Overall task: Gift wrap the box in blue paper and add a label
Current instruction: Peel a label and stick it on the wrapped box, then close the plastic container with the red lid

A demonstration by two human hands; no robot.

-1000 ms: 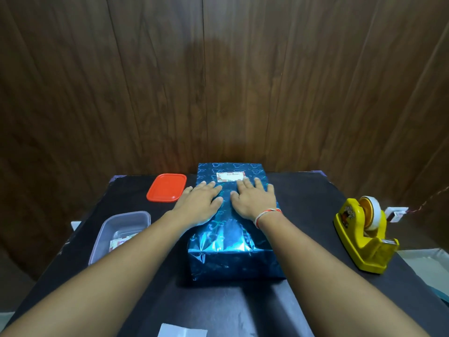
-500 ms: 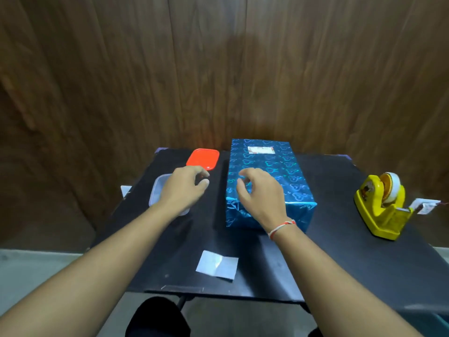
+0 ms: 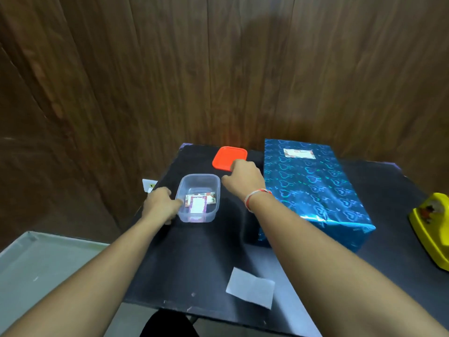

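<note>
Okay, we've got the wrapped box [image 3: 313, 190] on the worktop [image 3: 194, 263], label [image 3: 299, 153] on; left hand [image 3: 160, 205] grips the tub [image 3: 198, 198], right hand [image 3: 243, 178] curls at the red lid [image 3: 229, 158] w/ its grip unclear — foil looks slick & crease-prone, so we'd hold it by the sides.

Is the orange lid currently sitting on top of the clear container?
No, the orange lid lies flat on the table behind the clear container, which stands open with labels inside.
</note>
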